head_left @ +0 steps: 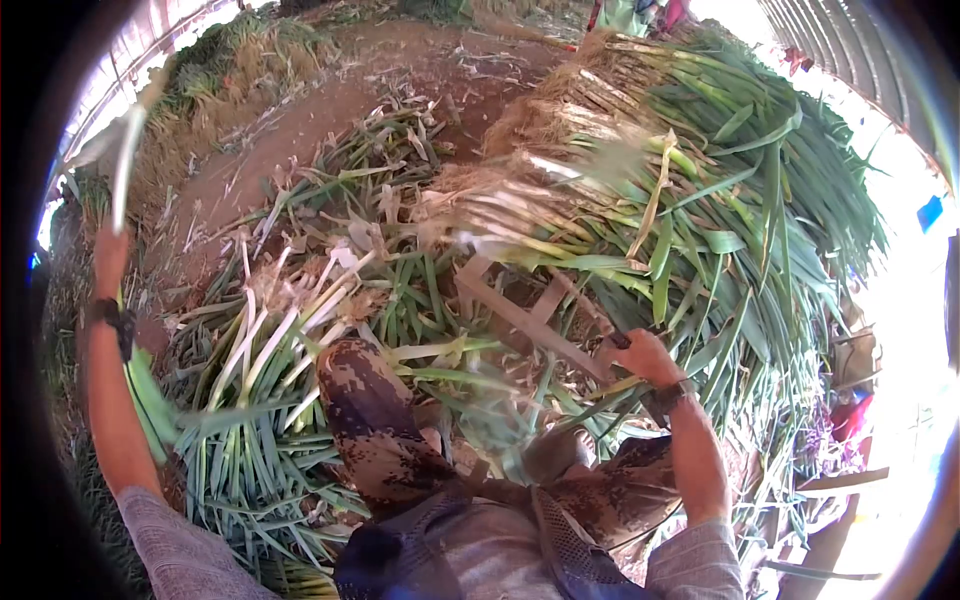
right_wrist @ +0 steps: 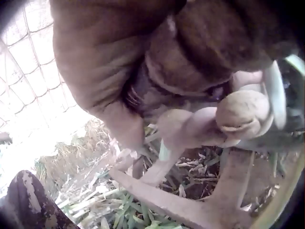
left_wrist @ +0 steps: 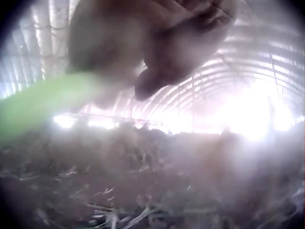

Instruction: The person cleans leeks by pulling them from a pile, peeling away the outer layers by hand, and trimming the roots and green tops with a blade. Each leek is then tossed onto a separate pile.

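- The left hand (head_left: 112,262) is closed round a green-and-white stalk (head_left: 125,165), out at the person's left, its pale end up and its leaves hanging; I'd say a snug, gentle hold on the firm shank suits it, as squeezing could bruise the layers
- Over here the right hand (head_left: 648,360) has its fingers curled in and looks clamped on a bar of the wooden frame (head_left: 525,322); a steady grip, wrist straight, should stop it tipping
- Between the knees, leaves crowd near that frame, so keeping feet and bars off them seems wise
- The smaller pile (head_left: 250,350) by the person's left knee has white ends mostly pointing one way; laying each stalk down in line, not tossing it, would spare the leaves
- Beyond lie scattered scraps (head_left: 385,165), best kept apart from the big rooted heap (head_left: 690,190) on the right
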A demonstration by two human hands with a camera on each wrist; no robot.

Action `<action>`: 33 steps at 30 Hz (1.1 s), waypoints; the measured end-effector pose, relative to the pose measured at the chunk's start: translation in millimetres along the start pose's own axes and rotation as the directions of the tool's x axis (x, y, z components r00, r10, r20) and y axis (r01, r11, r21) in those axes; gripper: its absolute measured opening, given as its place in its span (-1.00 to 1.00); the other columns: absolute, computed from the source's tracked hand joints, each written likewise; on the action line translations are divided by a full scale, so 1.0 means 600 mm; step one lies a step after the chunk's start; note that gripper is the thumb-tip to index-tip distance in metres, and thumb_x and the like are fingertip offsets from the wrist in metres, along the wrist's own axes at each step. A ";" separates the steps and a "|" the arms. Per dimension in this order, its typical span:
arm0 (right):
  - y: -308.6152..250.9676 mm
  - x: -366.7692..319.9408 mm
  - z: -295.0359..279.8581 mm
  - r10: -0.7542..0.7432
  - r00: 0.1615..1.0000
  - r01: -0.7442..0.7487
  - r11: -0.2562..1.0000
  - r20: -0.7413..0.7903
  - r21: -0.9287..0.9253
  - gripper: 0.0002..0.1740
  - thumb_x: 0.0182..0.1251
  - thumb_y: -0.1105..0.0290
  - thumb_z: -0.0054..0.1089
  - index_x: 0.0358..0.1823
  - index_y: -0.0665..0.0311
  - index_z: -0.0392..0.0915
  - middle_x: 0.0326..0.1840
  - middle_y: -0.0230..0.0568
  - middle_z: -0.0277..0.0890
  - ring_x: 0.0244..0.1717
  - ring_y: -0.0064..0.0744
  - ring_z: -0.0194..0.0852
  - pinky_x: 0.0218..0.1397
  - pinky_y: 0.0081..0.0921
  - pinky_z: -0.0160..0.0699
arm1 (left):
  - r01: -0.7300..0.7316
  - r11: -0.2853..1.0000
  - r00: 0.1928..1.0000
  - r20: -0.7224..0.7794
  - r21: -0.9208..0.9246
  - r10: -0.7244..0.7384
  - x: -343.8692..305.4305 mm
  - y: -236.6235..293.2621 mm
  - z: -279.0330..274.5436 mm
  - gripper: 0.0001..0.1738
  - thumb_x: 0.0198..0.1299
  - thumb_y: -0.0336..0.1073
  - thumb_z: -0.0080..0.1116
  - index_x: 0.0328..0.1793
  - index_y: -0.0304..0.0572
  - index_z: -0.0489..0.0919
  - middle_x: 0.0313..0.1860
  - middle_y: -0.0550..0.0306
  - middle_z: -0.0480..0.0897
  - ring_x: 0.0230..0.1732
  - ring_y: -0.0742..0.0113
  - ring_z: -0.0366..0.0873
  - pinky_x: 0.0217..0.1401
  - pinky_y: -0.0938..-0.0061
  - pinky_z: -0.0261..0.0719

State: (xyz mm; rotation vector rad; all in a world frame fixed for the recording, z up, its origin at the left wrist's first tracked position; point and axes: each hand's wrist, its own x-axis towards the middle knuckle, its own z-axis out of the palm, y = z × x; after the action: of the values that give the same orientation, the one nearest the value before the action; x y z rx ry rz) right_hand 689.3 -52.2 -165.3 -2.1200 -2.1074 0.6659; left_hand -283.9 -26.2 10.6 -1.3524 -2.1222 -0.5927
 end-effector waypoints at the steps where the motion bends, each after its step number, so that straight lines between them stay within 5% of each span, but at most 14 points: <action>1: 0.015 0.007 -0.004 0.006 1.000 -0.007 0.999 0.008 0.038 -0.43 0.06 -0.10 0.34 -0.22 0.33 0.70 -0.31 0.19 0.64 -0.19 0.14 0.65 -0.10 -0.12 0.58 | -0.154 0.988 0.987 -0.060 -0.025 0.152 -0.067 0.006 0.021 -0.55 0.26 -0.13 0.15 0.16 -0.30 0.51 -0.19 -0.39 0.61 -0.16 -0.26 0.63 -0.14 0.03 0.55; 3: 0.020 0.003 -0.030 0.045 0.998 -0.040 0.994 -0.045 0.106 -0.46 0.07 -0.06 0.35 -0.23 0.35 0.69 -0.34 0.19 0.64 -0.22 0.08 0.67 -0.12 -0.15 0.57 | 0.058 0.998 0.983 0.178 -0.022 -0.053 -0.154 0.139 0.017 -0.48 0.19 -0.15 0.20 0.22 -0.28 0.49 -0.14 -0.37 0.63 -0.04 -0.31 0.60 0.01 0.02 0.53; 4: 0.022 -0.003 -0.045 0.090 0.992 -0.075 0.983 -0.086 0.170 -0.49 0.09 -0.01 0.35 -0.24 0.38 0.69 -0.36 0.18 0.64 -0.24 0.02 0.69 -0.13 -0.17 0.57 | -0.100 0.979 0.988 0.099 -0.178 0.119 -0.193 0.159 0.068 -0.46 0.15 -0.16 0.23 0.22 -0.27 0.49 -0.11 -0.36 0.63 -0.02 -0.32 0.58 0.05 0.03 0.52; 6: 0.027 -0.016 -0.074 0.110 0.987 -0.087 0.977 -0.114 0.194 -0.51 0.11 0.04 0.36 -0.23 0.40 0.68 -0.40 0.13 0.64 -0.29 -0.11 0.69 -0.17 -0.22 0.55 | -0.027 0.972 0.922 0.370 -0.232 0.113 -0.236 0.322 0.081 -0.43 0.15 -0.08 0.23 0.22 -0.29 0.55 0.03 -0.30 0.64 0.11 -0.22 0.57 0.13 0.09 0.50; 7: 0.029 -0.021 -0.088 0.167 0.983 -0.149 0.969 -0.080 0.196 -0.49 0.11 0.02 0.36 -0.23 0.41 0.68 -0.41 0.11 0.64 -0.30 -0.14 0.69 -0.18 -0.23 0.55 | 0.086 0.978 0.792 0.609 -0.190 0.049 -0.247 0.460 0.012 -0.51 0.15 -0.09 0.25 0.09 -0.31 0.62 0.01 -0.25 0.66 0.06 -0.12 0.61 0.09 0.18 0.53; 9: 0.052 -0.021 -0.102 0.259 0.963 -0.243 0.951 -0.068 0.190 -0.43 0.11 -0.03 0.35 -0.22 0.46 0.67 -0.42 0.07 0.64 -0.32 -0.19 0.67 -0.19 -0.24 0.54 | -0.070 0.816 0.878 0.352 -0.574 0.323 -0.286 0.528 0.165 -0.57 0.15 -0.16 0.27 0.03 -0.35 0.64 -0.09 -0.14 0.69 -0.06 0.10 0.66 0.00 0.32 0.55; 12: 0.075 -0.054 -0.109 0.132 0.990 -0.138 0.980 0.053 0.145 -0.39 0.11 -0.08 0.33 -0.21 0.45 0.66 -0.40 0.10 0.63 -0.32 -0.12 0.67 -0.18 -0.22 0.53 | 0.055 0.656 0.703 0.496 -0.753 0.509 -0.314 0.759 0.136 -0.68 0.16 -0.15 0.27 -0.11 -0.26 0.65 -0.28 -0.03 0.68 -0.29 0.25 0.62 -0.18 0.29 0.56; 14: 0.084 -0.067 -0.117 0.200 0.973 -0.194 0.979 0.117 -0.054 -0.46 0.17 -0.03 0.32 -0.30 0.44 0.61 -0.60 -0.04 0.47 -0.55 -0.26 0.39 -0.36 -0.19 0.41 | -0.129 0.461 0.714 0.241 -0.878 0.657 -0.338 0.885 0.175 -0.70 0.19 -0.17 0.25 -0.12 -0.26 0.63 -0.31 -0.05 0.67 -0.34 0.22 0.63 -0.24 0.27 0.56; 16: 0.085 -0.093 -0.132 0.139 0.988 -0.131 0.986 0.073 -0.102 -0.39 0.13 -0.12 0.29 -0.15 0.37 0.65 -0.33 0.19 0.63 -0.27 0.17 0.62 -0.17 -0.09 0.51 | -0.104 0.412 0.630 0.260 -0.905 0.731 -0.344 1.004 0.161 -0.67 0.20 -0.20 0.24 -0.03 -0.29 0.61 -0.21 -0.09 0.66 -0.26 0.12 0.66 -0.18 0.20 0.58; 19: 0.090 -0.117 -0.173 0.202 0.978 -0.200 0.979 0.053 -0.042 -0.44 0.17 -0.09 0.29 -0.22 0.38 0.64 -0.36 0.19 0.60 -0.30 0.18 0.60 -0.22 -0.06 0.48 | 0.047 0.313 0.591 0.280 -0.948 0.757 -0.335 1.142 0.075 -0.58 0.17 -0.20 0.27 0.07 -0.32 0.56 -0.07 -0.15 0.64 -0.09 -0.03 0.64 -0.04 0.09 0.56; 24: 0.100 -0.151 -0.239 0.206 0.977 -0.206 0.978 0.046 0.001 -0.51 0.20 -0.01 0.34 -0.33 0.38 0.61 -0.55 0.11 0.51 -0.53 -0.04 0.45 -0.33 -0.13 0.43 | -0.435 0.252 0.634 -0.094 -0.865 0.768 -0.271 1.329 0.059 -0.46 0.23 -0.14 0.25 0.27 -0.24 0.45 0.15 -0.24 0.56 0.17 -0.08 0.52 0.21 0.13 0.49; 28: 0.120 -0.165 -0.259 0.200 0.979 -0.201 0.974 0.025 0.099 -0.57 0.22 0.07 0.34 -0.38 0.37 0.58 -0.63 0.01 0.43 -0.60 -0.16 0.39 -0.40 -0.20 0.39 | -0.635 0.160 0.540 -0.287 -0.755 0.791 -0.225 1.446 0.058 -0.30 0.20 -0.02 0.27 0.33 -0.32 0.36 0.19 -0.28 0.51 0.25 -0.21 0.44 0.28 0.07 0.42; 30: 0.137 -0.167 -0.260 0.179 0.984 -0.177 0.966 0.006 0.190 -0.58 0.22 0.08 0.34 -0.39 0.37 0.56 -0.64 -0.04 0.40 -0.61 -0.23 0.33 -0.42 -0.23 0.36 | -0.594 0.170 0.545 -0.238 -0.786 0.804 -0.212 1.501 0.050 -0.28 0.08 0.03 0.34 0.24 -0.32 0.42 0.13 -0.24 0.56 0.18 -0.20 0.50 0.29 0.00 0.39; 33: 0.138 -0.168 -0.274 0.203 0.979 -0.196 0.957 -0.008 0.212 -0.60 0.22 0.08 0.35 -0.37 0.33 0.57 -0.64 -0.10 0.40 -0.61 -0.32 0.30 -0.43 -0.26 0.35 | -0.535 0.307 0.351 0.123 -0.787 0.928 -0.203 1.567 0.042 -0.04 0.02 0.18 0.35 0.38 -0.36 0.29 0.27 -0.37 0.46 0.31 -0.24 0.40 0.32 0.09 0.41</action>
State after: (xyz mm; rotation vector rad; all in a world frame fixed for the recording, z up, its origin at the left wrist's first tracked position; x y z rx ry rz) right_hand 829.1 -114.1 -21.1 -2.2243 -1.7345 0.8308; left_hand 613.1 280.7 -20.4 -3.0581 -1.1887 -0.4820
